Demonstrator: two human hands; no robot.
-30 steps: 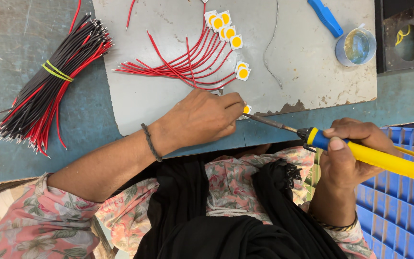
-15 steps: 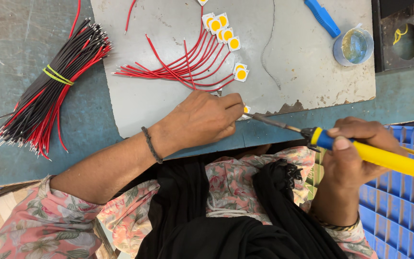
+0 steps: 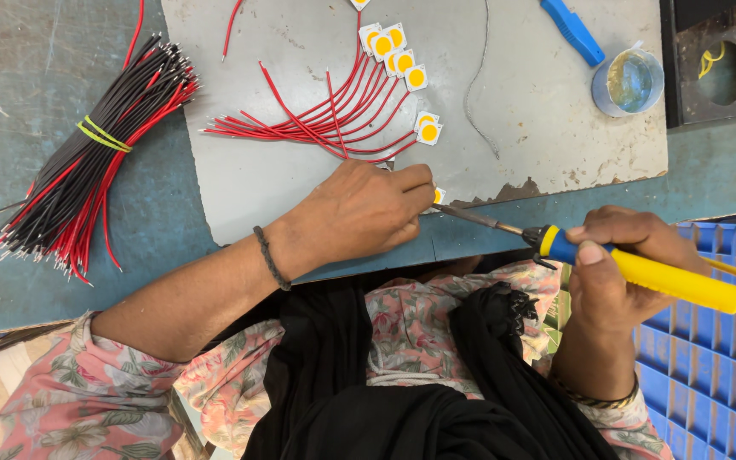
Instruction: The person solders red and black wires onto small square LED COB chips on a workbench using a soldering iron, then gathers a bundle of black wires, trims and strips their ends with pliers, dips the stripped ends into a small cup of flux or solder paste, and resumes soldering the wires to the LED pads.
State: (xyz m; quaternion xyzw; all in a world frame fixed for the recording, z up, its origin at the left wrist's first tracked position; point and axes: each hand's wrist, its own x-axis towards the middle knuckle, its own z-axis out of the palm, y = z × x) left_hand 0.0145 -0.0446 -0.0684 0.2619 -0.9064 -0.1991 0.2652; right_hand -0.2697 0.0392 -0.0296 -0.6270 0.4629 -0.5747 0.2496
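- While the left hand (image 3: 359, 209) pins a small square LED chip (image 3: 439, 195) at the near edge of the grey metal plate (image 3: 538, 111), its fingers are closed together over the part, so only a corner of the chip shows.
- Clamped in the right hand (image 3: 619, 264) is a soldering iron (image 3: 641, 271) with a blue-and-yellow handle; its thin tip (image 3: 462, 212) reaches the chip just beside the left fingertips.
- Handling judgement: the chip looks light, flat, stiff and probably fragile, best held by its edges, clear of the hot tip.
- Red leads (image 3: 317, 123) fan out across the middle of the plate, soft and easily snagged; finished chips (image 3: 398, 51) lie in a row toward the far edge.
- A banded bundle of red and black wires (image 3: 87, 162) lies on the desk (image 3: 10, 85), well apart at the left.
- A blue tool (image 3: 572, 32) and a small round pot (image 3: 629, 81) sit at the plate's far right corner.
- Open room remains on the plate's right half; the near edge is chipped and ragged, and a blue crate (image 3: 709, 366) stands below the right hand.
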